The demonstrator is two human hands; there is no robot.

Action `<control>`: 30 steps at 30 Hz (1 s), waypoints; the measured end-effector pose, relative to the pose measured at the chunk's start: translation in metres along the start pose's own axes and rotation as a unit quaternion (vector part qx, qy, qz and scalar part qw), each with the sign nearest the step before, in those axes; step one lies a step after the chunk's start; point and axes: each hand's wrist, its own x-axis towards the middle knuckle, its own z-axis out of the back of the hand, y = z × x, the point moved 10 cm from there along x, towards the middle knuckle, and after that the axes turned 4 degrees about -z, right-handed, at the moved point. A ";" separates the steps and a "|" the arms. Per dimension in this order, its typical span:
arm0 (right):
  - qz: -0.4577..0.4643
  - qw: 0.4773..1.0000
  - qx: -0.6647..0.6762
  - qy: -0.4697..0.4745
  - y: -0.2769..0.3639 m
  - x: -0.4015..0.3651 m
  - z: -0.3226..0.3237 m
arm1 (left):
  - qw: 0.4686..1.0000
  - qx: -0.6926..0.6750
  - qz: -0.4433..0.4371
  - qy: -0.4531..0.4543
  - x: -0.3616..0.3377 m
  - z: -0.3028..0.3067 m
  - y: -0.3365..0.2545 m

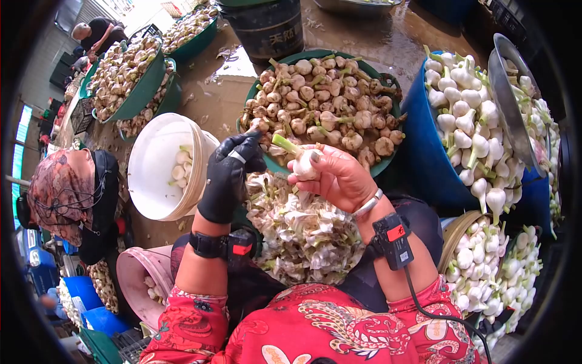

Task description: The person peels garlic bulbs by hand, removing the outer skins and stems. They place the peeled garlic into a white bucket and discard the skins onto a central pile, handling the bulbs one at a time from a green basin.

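Note:
My right hand [339, 173] is bare and closed around a garlic bulb [307, 165]. The bulb is whitish, and its cut green stem points up and left, toward my other hand. A black glove covers my left hand [233, 167], whose fingers are pinched together just left of the stem, apart from the bulb. Whatever sits between those fingertips, if anything, I cannot make out. Under both hands lies a heap of papery garlic skins [303, 230] at my lap. Beyond them stands a green basin [397, 109] full of unpeeled, brownish garlic bulbs [327, 91].
A tilted white bucket [142, 167] holds a few bulbs at left, with a pink bucket [130, 267] below it. On the right, a blue tub [415, 130] brims with cleaned white garlic. A black bucket [267, 30] stands behind the basin. Another person [100, 33] bends over, far left.

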 end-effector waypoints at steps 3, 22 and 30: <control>0.027 0.999 0.017 -0.027 0.000 0.005 0.005 | 0.993 0.043 0.086 0.071 -0.014 -0.027 0.010; 0.209 0.948 -0.138 -0.195 0.025 -0.008 0.018 | 0.990 -0.113 0.059 0.067 -0.011 -0.047 0.015; 0.277 0.898 -0.272 -0.205 0.024 -0.011 0.002 | 0.995 -0.042 0.065 0.056 -0.003 -0.036 0.027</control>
